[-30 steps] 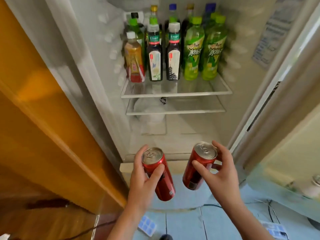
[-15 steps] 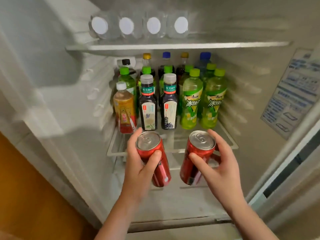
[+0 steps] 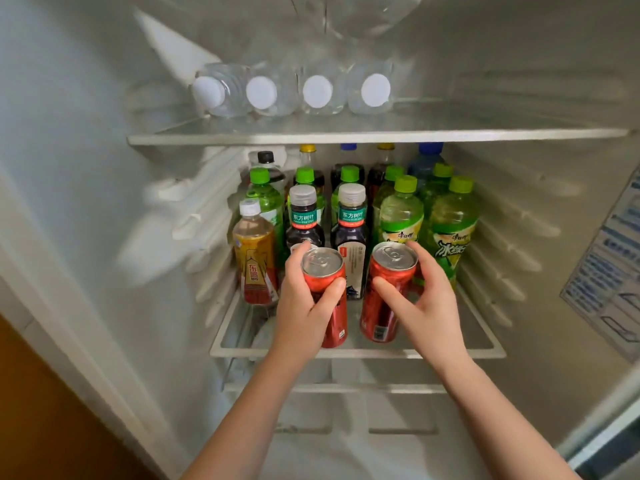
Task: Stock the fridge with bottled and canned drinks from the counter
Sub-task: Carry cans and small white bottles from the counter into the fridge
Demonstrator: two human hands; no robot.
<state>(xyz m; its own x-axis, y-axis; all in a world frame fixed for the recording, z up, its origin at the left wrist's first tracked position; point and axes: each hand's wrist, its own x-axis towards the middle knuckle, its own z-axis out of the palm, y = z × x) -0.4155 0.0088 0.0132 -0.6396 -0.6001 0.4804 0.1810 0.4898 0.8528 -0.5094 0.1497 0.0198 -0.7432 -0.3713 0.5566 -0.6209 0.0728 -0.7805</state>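
The fridge stands open in front of me. My left hand grips a red can and my right hand grips a second red can. Both cans are upright over the front of the middle glass shelf; whether they touch it I cannot tell. Right behind them stand two dark tea bottles, green tea bottles and a yellow-labelled bottle. More bottles with yellow, blue and black caps fill the back rows.
Several clear water bottles lie on their sides on the upper shelf, caps facing me. A lower shelf sits below. The fridge walls are ribbed; a label sticker is on the right wall. An orange cabinet is at the left.
Both hands have carried the cans up and forward from in front of the fridge into the middle shelf's front. The view has risen, now showing the upper shelf.
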